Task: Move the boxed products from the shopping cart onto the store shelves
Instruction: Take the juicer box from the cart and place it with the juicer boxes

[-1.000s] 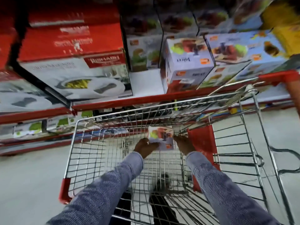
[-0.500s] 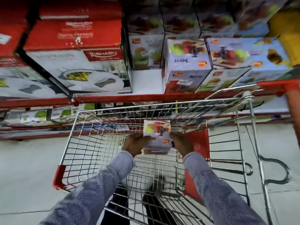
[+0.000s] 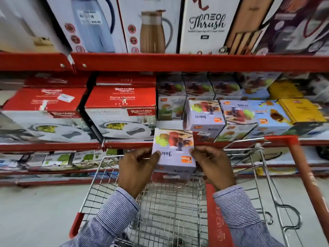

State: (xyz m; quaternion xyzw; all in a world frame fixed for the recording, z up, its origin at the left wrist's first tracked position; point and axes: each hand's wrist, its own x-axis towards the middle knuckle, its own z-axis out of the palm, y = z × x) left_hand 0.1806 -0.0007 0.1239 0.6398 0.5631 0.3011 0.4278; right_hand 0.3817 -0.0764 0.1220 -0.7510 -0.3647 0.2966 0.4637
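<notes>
A small lilac juicer box (image 3: pixel 175 152) with fruit pictures is held above the wire shopping cart (image 3: pixel 99 177), level with the red edge of the middle shelf (image 3: pixel 53 146). My left hand (image 3: pixel 137 170) grips its left side and my right hand (image 3: pixel 213 168) grips its right side. Behind it on the middle shelf stand matching juicer boxes (image 3: pixel 204 115), with a bare white gap (image 3: pixel 168 124) between them and the red dinner-set boxes (image 3: pixel 121 114). The cart basket beneath my hands shows only bare wire mesh.
The upper shelf (image 3: pixel 178 62) carries tall jug boxes (image 3: pixel 151 25). Yellow boxes (image 3: pixel 300 110) sit at the right of the middle shelf. Lower shelves (image 3: pixel 53 157) hold small green-and-white boxes. The cart's red handle frame (image 3: pixel 299 168) rises at right; grey floor lies to the left.
Both hands have lifted the juicer box up out of the cart basket to shelf-edge height. The view has tilted upward, bringing the top shelf into sight.
</notes>
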